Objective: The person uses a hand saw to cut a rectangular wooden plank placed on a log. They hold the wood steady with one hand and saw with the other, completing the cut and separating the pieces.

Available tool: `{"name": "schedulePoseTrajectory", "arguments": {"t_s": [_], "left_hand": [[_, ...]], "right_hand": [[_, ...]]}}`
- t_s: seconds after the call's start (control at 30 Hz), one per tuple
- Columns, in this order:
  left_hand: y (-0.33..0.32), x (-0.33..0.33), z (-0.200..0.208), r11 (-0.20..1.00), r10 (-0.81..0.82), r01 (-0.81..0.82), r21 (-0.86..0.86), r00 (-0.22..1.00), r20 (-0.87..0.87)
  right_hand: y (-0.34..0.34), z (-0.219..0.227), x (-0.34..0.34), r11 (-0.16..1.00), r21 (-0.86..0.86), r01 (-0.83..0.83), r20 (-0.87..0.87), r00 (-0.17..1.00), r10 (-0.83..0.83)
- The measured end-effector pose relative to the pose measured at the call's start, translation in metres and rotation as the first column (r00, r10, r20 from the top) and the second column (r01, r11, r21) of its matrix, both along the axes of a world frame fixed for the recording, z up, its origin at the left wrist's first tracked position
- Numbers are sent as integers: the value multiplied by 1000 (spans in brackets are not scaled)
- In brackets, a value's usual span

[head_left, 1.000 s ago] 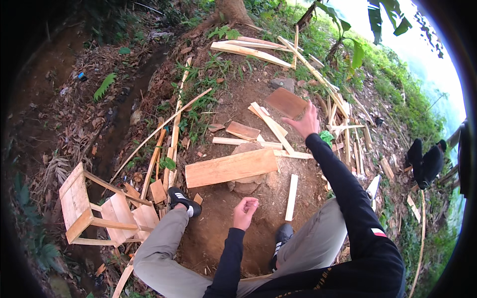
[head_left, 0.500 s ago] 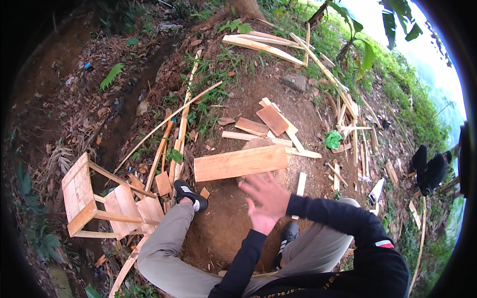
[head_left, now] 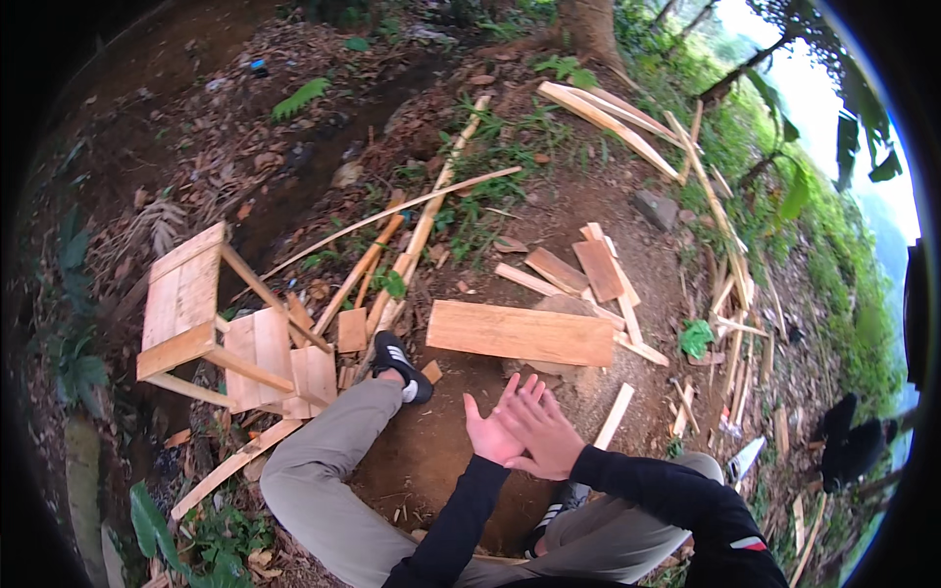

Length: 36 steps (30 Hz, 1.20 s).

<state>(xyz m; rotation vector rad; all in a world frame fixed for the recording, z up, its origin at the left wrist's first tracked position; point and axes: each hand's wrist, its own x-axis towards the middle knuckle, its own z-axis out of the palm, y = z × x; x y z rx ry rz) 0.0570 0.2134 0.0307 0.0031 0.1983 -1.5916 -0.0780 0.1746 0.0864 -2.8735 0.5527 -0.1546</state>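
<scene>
Both my hands are raised together in front of me, between my knees. My left hand (head_left: 489, 433) is palm up with its thumb out and fingers stretched. Across its fingers lies my right hand (head_left: 546, 436), back up, fingers extended and slightly blurred. Neither one holds anything. Just beyond my fingertips a wide wooden board (head_left: 520, 333) lies flat across a round stump (head_left: 559, 306), apart from my hands. Behind it several short boards and strips, among them a reddish-brown board (head_left: 598, 270), are piled on the dirt.
A small wooden chair-like frame (head_left: 181, 294) stands at left. Long wood strips (head_left: 438, 201) lie behind it, more (head_left: 730, 230) at right. A handsaw (head_left: 747, 459), a green crumpled bag (head_left: 696, 338) and a dark-clothed person (head_left: 851, 446) are on the right. A rock (head_left: 655, 210) sits farther back.
My right hand has come down over my left palm, where before the hands were crossed and blurred. The whole view has swung, shifting the scene rightward and tilting it. The board still lies on the stump.
</scene>
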Motion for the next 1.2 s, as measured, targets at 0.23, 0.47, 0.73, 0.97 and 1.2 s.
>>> {"name": "schedulePoseTrajectory", "arguments": {"t_s": [0.23, 0.47, 0.73, 0.97, 1.2], "left_hand": [[-2, -28, 33, 995, 94, -54, -82, 763, 639], [4, -44, 38, 972, 71, 134, -192, 611, 789], [4, -33, 75, 967, 175, 152, -205, 188, 966], [13, -25, 105, 967, 232, 47, -249, 229, 945], [12, -12, 95, 975, 137, 123, -183, 313, 940]], "right_hand": [[-26, 13, -5, 761, 649, 16, 308, 909, -282], [-44, 32, -15, 590, 805, 56, 187, 921, -342], [-68, 54, -27, -64, 960, -274, 194, 809, -555], [-87, 84, -45, -597, 499, -628, 230, 760, -608], [-85, 71, -36, -653, 443, -614, 186, 776, -603]]}}
